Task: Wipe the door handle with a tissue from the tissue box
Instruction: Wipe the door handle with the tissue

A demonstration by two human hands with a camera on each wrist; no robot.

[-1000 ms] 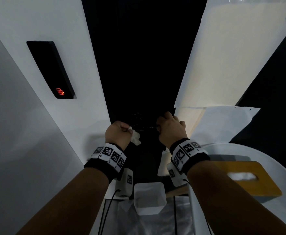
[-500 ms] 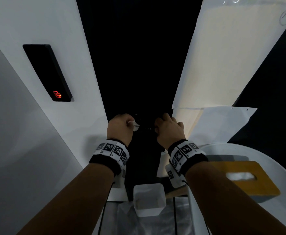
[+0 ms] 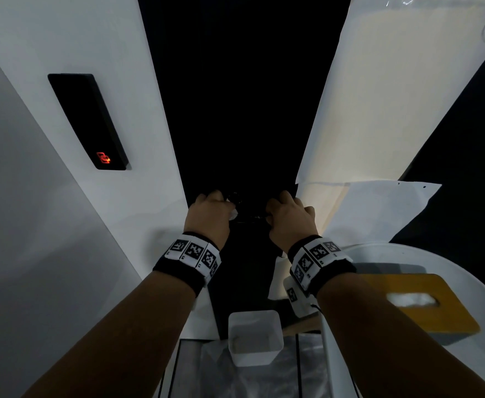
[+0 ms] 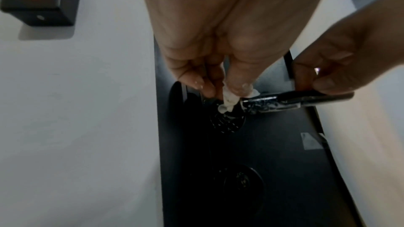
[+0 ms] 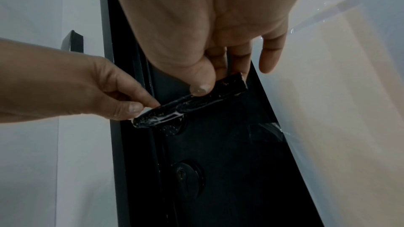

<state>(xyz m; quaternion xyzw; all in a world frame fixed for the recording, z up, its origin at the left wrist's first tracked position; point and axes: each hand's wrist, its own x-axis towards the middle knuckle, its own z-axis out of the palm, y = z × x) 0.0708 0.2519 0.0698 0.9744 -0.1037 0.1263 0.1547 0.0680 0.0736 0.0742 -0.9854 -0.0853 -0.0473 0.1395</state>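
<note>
A black lever door handle (image 4: 295,101) (image 5: 188,104) sticks out of the dark door (image 3: 244,110). My left hand (image 4: 220,89) (image 3: 209,214) pinches a crumpled white tissue (image 4: 228,100) (image 3: 232,215) against the handle's root, just above the round rose. My right hand (image 5: 218,84) (image 3: 287,216) grips the handle's free end between thumb and fingers. White streaks show on the handle's surface. The tissue box (image 3: 450,317), with a yellow top and a tissue in its slot, stands on a white round table (image 3: 436,254) at my right.
A black card reader (image 3: 87,122) with a red light is on the white wall at the left. A round keyhole (image 5: 188,177) sits below the handle. A small white bin (image 3: 254,337) stands beneath my wrists. Loose white sheets (image 3: 379,208) hang on the right.
My left hand has moved up and in with the tissue, from beside the handle to its root. The right hand has kept its hold on the handle's end.
</note>
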